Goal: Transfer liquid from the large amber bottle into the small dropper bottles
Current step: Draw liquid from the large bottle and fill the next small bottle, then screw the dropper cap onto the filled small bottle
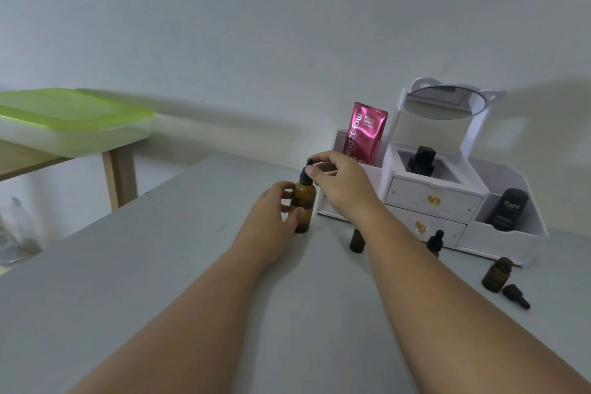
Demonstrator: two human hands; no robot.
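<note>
Nearest, on the tabletop [160,281], 1 uncapped small dropper bottle [497,275] stands beside its loose dropper cap [515,296], apparently ready for filling. 2 more stand farther in: a capped bottle [435,243] and a partly hidden bottle [357,240]. Beyond, the left hand [275,211] wraps the upright large amber bottle [302,205], steadying it. The right hand [342,182], arched above, pinches its dropper top [307,174]. A white organizer [431,198] stands behind.

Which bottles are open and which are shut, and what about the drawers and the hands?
Big bottle: upright, dropper on.
Left hand: grips the big bottle.
Right hand: pinches the dropper.
Left small bottle: upright, top hidden.
Middle small bottle: upright, dropper on.
Right small bottle: upright, open.
Loose dropper: lying on the table.
Drawers: shut.
Green box: lid on.
</note>
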